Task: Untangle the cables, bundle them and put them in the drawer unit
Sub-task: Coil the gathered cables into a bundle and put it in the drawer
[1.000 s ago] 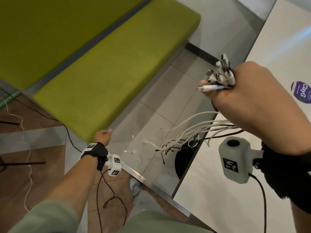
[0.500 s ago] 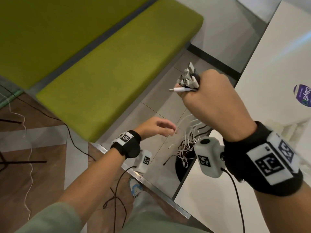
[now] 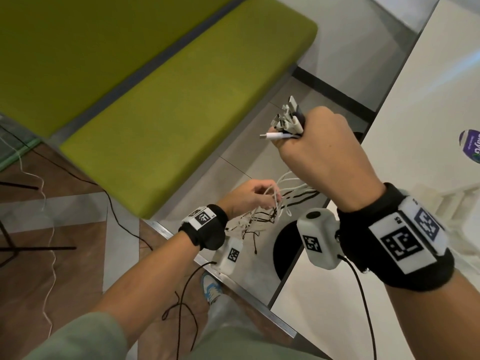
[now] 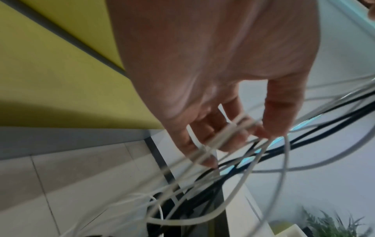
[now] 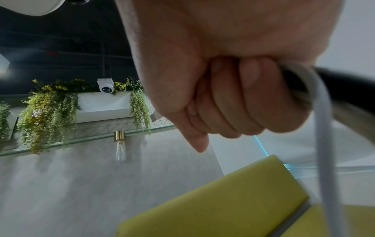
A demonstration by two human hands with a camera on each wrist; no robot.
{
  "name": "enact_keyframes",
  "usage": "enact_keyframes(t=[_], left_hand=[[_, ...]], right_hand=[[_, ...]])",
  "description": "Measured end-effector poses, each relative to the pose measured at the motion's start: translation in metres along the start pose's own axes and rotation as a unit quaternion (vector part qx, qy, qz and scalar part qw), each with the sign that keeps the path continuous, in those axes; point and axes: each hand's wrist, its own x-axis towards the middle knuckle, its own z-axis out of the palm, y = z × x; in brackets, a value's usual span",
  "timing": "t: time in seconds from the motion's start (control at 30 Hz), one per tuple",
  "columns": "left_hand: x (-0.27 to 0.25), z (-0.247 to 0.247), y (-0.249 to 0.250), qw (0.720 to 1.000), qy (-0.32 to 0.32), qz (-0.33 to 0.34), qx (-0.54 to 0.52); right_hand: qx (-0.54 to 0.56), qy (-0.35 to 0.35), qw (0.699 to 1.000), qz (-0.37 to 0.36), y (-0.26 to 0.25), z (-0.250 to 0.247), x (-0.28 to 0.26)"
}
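Observation:
My right hand (image 3: 309, 146) is a raised fist that grips a bunch of white and black cable plugs (image 3: 287, 122), which stick out above the thumb. In the right wrist view the fingers (image 5: 233, 102) are curled tight round the cables (image 5: 322, 128). The loose white and black cables (image 3: 291, 193) hang below the fist in a tangle. Lower down, my left hand (image 3: 267, 196) is in those strands. Its thumb and fingertips (image 4: 205, 141) pinch a few white cables (image 4: 229, 129). I cannot make out a drawer unit for certain.
A green padded bench (image 3: 181, 113) fills the left. A white table (image 3: 389, 320) lies on the right with a purple sticker (image 3: 470, 149) and a blurred pale object (image 3: 446, 203). Its black round base (image 3: 285, 245) stands on the tiled floor. Thin cords trail over the floor.
My left hand has risen from beside the bench and taken hold of the hanging strands. My right fist has moved left and farther from my head, still gripping the plugs.

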Motion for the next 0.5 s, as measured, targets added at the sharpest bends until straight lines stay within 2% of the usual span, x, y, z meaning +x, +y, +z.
enact_keyframes(t=[0.13, 0.23, 0.3, 0.4, 0.5], left_hand=[[-0.001, -0.019, -0.031, 0.993, 0.097, -0.032, 0.053], [-0.010, -0.048, -0.078, 0.967, 0.188, -0.106, 0.132], [-0.024, -0.066, -0.110, 0.939, 0.217, -0.186, 0.188], [-0.051, -0.085, -0.146, 0.877, 0.258, -0.318, 0.252], [-0.072, -0.090, -0.161, 0.831, 0.289, -0.397, 0.262]], right_hand=[[0.002, -0.011, 1.000, 0.005, 0.000, -0.001, -0.003], [0.009, 0.000, 1.000, -0.001, 0.000, -0.011, -0.007], [-0.004, 0.008, 1.000, -0.011, 0.001, -0.019, -0.009], [-0.029, 0.015, 0.999, -0.016, 0.003, -0.027, -0.012], [-0.029, 0.019, 0.999, -0.013, 0.004, -0.030, -0.012]])
